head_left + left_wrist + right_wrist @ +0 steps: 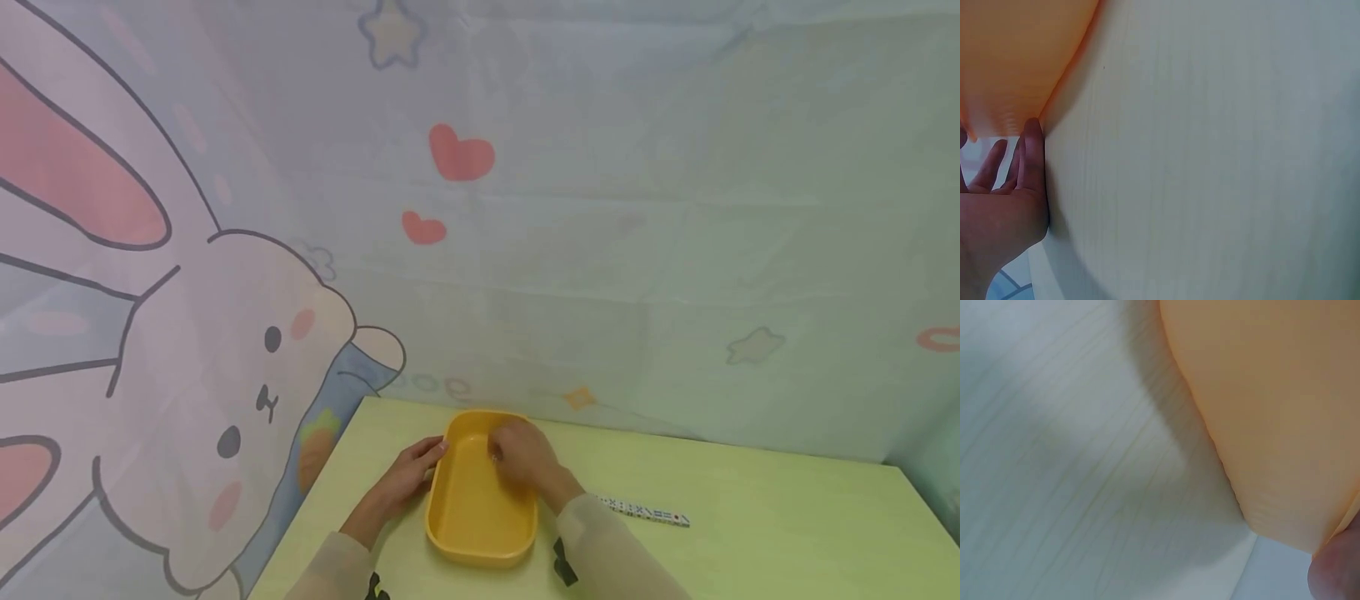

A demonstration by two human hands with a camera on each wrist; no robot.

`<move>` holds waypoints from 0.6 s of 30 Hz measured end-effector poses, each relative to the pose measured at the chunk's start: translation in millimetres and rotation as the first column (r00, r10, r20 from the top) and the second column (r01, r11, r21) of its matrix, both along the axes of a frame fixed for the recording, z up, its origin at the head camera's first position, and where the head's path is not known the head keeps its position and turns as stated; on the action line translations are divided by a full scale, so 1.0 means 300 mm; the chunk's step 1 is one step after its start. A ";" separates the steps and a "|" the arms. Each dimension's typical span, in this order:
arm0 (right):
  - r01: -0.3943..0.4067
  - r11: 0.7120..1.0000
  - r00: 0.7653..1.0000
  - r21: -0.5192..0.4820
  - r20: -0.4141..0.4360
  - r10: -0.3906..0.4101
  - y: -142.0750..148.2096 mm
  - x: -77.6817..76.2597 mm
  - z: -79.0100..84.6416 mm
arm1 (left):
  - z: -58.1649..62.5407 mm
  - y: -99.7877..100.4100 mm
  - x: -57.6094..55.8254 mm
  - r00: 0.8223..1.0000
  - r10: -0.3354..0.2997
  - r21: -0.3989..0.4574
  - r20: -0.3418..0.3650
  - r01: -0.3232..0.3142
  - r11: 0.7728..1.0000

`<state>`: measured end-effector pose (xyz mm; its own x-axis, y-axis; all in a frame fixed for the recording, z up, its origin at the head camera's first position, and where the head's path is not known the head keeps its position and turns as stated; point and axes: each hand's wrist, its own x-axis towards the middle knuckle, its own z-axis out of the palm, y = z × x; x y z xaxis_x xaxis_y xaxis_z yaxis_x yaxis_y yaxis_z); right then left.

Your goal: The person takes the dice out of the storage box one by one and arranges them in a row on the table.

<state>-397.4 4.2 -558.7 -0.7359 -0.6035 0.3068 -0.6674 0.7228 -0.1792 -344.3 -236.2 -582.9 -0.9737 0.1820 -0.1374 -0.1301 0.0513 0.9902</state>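
A deep yellow rectangular tray (483,533) with rounded corners stands on the pale table. My left hand (408,477) is at its left side, with its fingertips right at the rim. In the left wrist view that hand's fingers (1033,153) are fairly straight along the tray's outer wall (1016,62). Over the right wall my right hand (525,454) reaches inside, its fingers bent downward. A tiny pale spot shows at its fingertips; I cannot tell whether it is something held. Only a fingertip (1338,569) of the right hand appears beside the tray's wall (1266,412) in its wrist view.
A straight row of small white dice (648,512) lies on the table right of the tray, its left end hidden by the right forearm. Behind the table (787,517) hangs a printed cloth (600,208) with a rabbit, hearts and stars, close to the back edge.
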 end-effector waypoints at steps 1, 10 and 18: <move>-0.011 1.000 1.000 -0.007 0.000 0.011 0.002 0.000 -0.002 | -0.001 0.003 0.000 1.000 0.000 0.007 0.002 0.000 1.000; -0.172 0.983 0.985 -0.068 -0.044 0.169 0.022 -0.008 -0.002 | -0.003 0.011 0.009 1.000 0.007 -0.019 0.015 -0.007 1.000; -0.161 0.970 0.980 -0.182 0.090 0.180 0.086 0.048 0.109 | 0.008 0.009 0.014 1.000 0.014 -0.025 -0.009 -0.014 1.000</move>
